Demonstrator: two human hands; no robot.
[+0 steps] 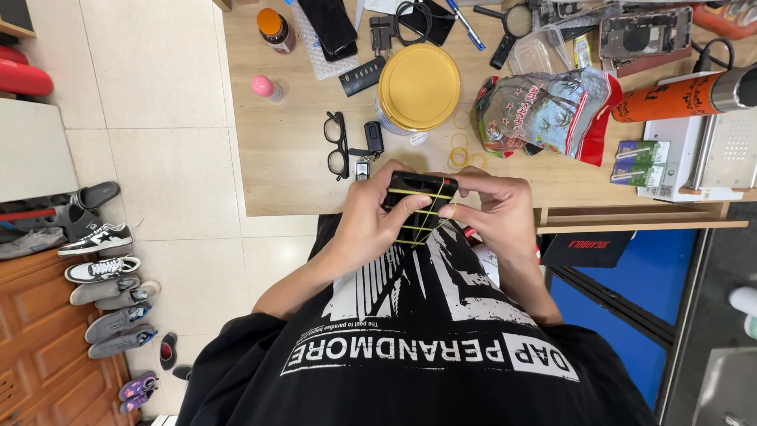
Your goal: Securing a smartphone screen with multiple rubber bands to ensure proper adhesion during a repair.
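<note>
Black phone [416, 207] between both hands' fingers [378, 207].

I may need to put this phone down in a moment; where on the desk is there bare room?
Bare wood lies left of the glasses, below the pink bottle to the desk's left edge. A thinner strip runs along the front edge, below the snack bag. The back, around the yellow lid, is crowded.
</note>
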